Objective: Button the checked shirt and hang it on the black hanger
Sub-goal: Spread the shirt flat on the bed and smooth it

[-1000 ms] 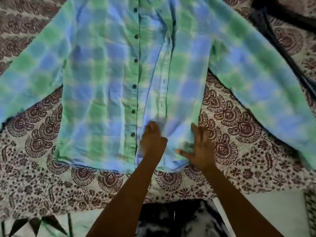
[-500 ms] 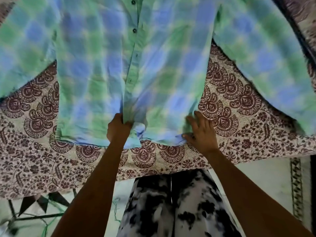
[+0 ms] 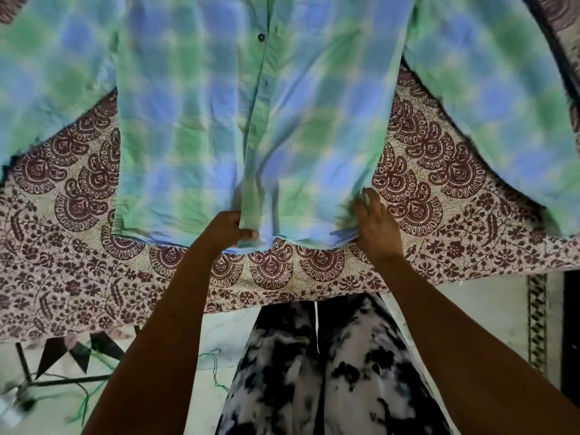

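One shirt [image 3: 282, 120] hem pinched in left hand [image 3: 224, 230] (right hand [image 3: 376, 227] touching).

2 arms, both bare from wrist down to the frame edge. Left hand [image 3: 226, 230] bare. Right hand [image 3: 376, 229] bare, knuckles and finger creases showing, finer detail blurred. Trousers [image 3: 314, 387] are loose, soft cloth, white ground with black blotches in a tie-dye or cloud look. The blotches are irregular and soft-edged, with grey smudges between, and the pattern runs across both legs. 1 thin white line [image 3: 317, 324] runs vertically at centre near the top of the trousers, cord or seam, cannot tell.
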A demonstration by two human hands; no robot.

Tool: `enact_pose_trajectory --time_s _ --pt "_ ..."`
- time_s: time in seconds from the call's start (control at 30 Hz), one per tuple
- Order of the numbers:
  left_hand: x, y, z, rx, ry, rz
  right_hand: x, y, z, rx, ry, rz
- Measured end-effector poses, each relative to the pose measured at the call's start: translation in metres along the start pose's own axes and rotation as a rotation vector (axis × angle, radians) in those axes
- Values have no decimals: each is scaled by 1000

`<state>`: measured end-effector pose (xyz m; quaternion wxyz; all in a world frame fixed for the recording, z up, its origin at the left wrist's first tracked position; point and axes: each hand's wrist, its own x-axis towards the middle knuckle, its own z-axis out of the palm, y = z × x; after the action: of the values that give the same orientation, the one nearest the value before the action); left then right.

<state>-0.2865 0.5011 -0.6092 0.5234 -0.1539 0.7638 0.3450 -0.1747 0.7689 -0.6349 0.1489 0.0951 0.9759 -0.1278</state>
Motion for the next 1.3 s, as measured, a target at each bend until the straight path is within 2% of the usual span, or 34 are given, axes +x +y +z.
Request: enact_pose_trajectory --time_s 0.1,0.17,0.23,0.27,0.43,0.57,0.67,0.73,0.87,0.97,1.1,1.2,1.3 --pt "-5 -6 -1 18 51 25 1 2 -9 -32 86 123" --pt "-6 -11 -2 -37 36 22 -7 5 -14 36 109 334" --pt "-6 -18 -3 -85 58 1 -19 12 -13 90 71 540" --pt "-4 -25 -2 -70 98 -7 -25 15 -10 71 36 578" --pt "8 -44 11 159 263 -13 -36 16 4 -94 -29 507" --pt "4 -36 12 441 228 -74 -37 13 5 -127 -82 523" --pt "2 -20 2 606 255 -104 -37 6 -1 -107 -24 490" --pt "1 -7 -8 634 311 -84 -32 -2 -6 -104 28 393" --pt "6 32 -27 529 432 20 0 -24 -22 -5 90 176" --pt "20 62 -36 452 437 101 34 -37 -30 71 149 84" --pt "47 100 -48 302 444 201 91 -46 -35 135 231 43" --pt "68 132 -58 112 423 345 139 -47 -40 147 291 44" --pt "92 168 -67 21 455 457 189 -44 -47 165 368 36"
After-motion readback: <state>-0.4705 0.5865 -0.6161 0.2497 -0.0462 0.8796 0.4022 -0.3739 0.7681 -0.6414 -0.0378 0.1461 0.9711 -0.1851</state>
